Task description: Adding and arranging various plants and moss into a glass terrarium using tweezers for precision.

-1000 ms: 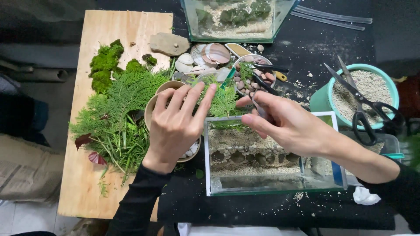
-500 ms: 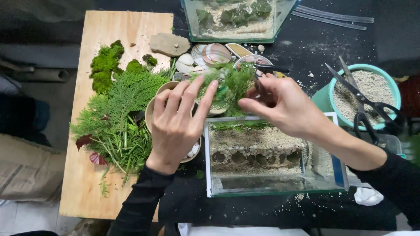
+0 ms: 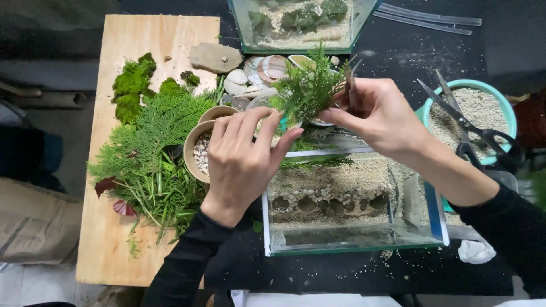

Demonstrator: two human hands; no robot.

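I hold a green cypress sprig (image 3: 307, 91) between both hands' fingers, my right hand (image 3: 378, 116) also gripping tweezers (image 3: 349, 85), my left hand (image 3: 242, 162) pinching its base above the glass tank (image 3: 352, 241); seating it in the sand looks next.

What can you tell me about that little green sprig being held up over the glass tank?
The green sprig is a feathery, flat-leaved cutting like cypress or fern, bright green and fresh-looking. It fans upward and outward from a narrow base. Both hands pinch it low down: the left hand from below, the right hand from the side. It hangs above the far edge of the rectangular glass tank, touching nothing else.
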